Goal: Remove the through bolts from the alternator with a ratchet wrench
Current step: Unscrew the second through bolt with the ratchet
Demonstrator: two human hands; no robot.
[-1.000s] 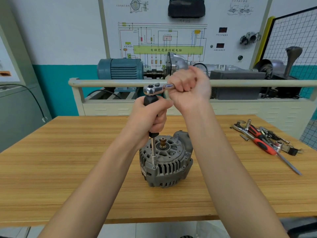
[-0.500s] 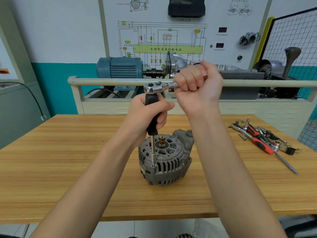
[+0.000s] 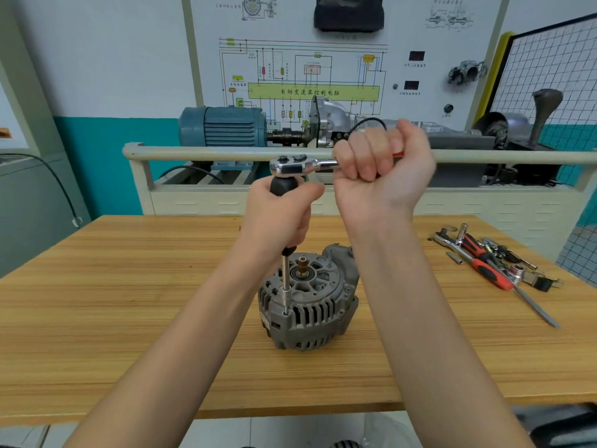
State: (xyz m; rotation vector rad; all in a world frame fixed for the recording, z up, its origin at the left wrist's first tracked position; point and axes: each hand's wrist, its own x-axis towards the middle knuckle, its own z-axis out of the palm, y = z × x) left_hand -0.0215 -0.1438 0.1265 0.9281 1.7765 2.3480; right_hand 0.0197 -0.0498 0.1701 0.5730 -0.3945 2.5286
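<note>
**Both hands on the ratchet above the alternator**

Wooden workbench (image 3: 97, 318) carries a grey ribbed metal alternator (image 3: 307, 305) standing at its middle; behind runs a cream rail before a wiring-diagram panel; the bolt head is hidden under the socket, and the wrench handle mostly vanishes inside the fist; the left hand (image 3: 277, 218), raised above the alternator, wraps a black-handled extension bar (image 3: 286, 279) standing upright on the housing rim; the right hand (image 3: 384, 169), palm toward the camera, clenches the chrome ratchet wrench (image 3: 300, 164) lying level on top; loose red-handled tools (image 3: 484, 263) lie at the far right.
</note>
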